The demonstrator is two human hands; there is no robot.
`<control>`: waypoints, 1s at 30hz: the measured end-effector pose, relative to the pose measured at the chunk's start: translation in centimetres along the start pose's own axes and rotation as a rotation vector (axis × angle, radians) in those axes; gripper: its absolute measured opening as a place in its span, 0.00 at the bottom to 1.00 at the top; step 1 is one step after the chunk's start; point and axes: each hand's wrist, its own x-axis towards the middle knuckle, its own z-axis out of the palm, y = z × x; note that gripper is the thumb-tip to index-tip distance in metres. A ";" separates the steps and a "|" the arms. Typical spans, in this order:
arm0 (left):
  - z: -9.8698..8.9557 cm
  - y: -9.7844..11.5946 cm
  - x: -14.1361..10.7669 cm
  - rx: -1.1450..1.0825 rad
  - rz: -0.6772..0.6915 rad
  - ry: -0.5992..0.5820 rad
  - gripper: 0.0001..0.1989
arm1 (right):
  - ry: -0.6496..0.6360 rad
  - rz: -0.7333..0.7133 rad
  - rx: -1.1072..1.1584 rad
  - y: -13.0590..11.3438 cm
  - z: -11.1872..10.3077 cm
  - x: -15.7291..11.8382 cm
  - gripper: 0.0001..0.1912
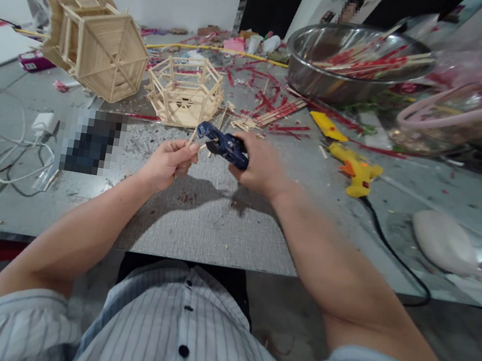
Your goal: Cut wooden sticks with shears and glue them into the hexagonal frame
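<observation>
Evidently the person's left grip [169, 163] is closed in a pinch, bare thumb against fingers, on a thin, pale wooden stick [192, 136]. That stick is held up above the grey, textured bench [326, 188], its far part next to the head of a dark blue hand tool with a black lower part [230, 148]. Wrapped around the tool's near end is the right grip [262, 162]; whether the tool's jaws touch the stick is too small to tell. Just beyond both lies an open, many-sided frame of pale wooden sticks [183, 101], with a yellow glue gun with a black cable [359, 169] well to the right.

Such a stick should be very light, dry and fairly stiff, yet brittle: sideways pressure could snap it. A fingertip pinch close to the tool's head would steady it best, fingertips kept clear of the jaws. The tool looks rigid and heavier, likely easy to hold firmly by its handles. Any lifting of the stick frame calls for a gentle hold at its base.
</observation>
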 end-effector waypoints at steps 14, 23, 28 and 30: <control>0.1 -0.1 0.1 0.038 0.054 -0.017 0.22 | 0.039 -0.004 -0.020 0.1 0.2 -0.1 0.26; 0.2 0.2 0.0 0.016 0.052 -0.026 0.23 | 0.014 0.031 -0.072 -0.4 -0.1 0.0 0.22; 0.2 0.2 0.0 -0.012 0.058 -0.027 0.24 | 0.003 0.062 -0.072 -0.9 -0.4 0.1 0.20; 0.2 0.2 0.0 -0.031 0.057 -0.024 0.24 | -0.019 0.083 -0.079 -1.1 -0.5 0.2 0.19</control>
